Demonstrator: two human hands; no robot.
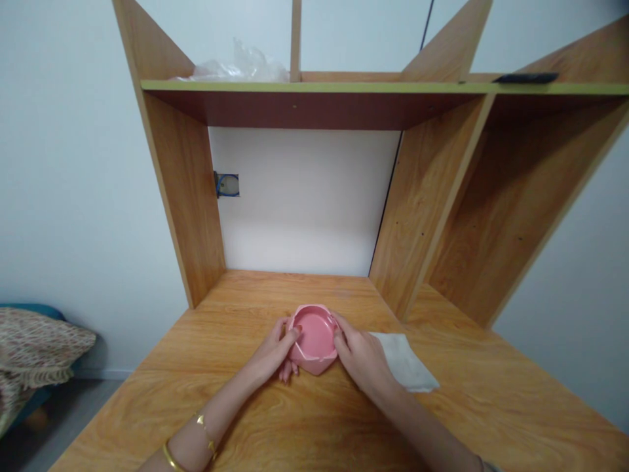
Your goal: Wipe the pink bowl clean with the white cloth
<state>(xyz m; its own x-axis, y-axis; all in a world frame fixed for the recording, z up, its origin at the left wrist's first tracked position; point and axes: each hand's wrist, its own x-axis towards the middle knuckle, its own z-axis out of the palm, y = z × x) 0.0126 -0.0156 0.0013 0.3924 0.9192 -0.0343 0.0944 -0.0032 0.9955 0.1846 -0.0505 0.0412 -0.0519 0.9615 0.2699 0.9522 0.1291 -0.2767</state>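
Observation:
A pink faceted ashtray (317, 333) with a round hollow and notches in its rim is held between my two hands, just above the wooden desk. My left hand (276, 347) grips its left side, thumb on the rim and fingers curled underneath. On the opposite side my right hand (362, 359) holds the rim, with the thumb near the inner wall and the other fingers behind. The ashtray tilts slightly toward me, so its inside shows. A folded white cloth (405, 364) lies on the desk beside my right hand, partly hidden by it.
The wooden desktop (295, 419) runs back to a white panel with an open socket box (228, 185). Upright boards and a shelf (314, 86) frame it. On the shelf lie a clear plastic bag (240, 65) and a dark flat object (527, 78). A woven cover (39, 347) hangs at left.

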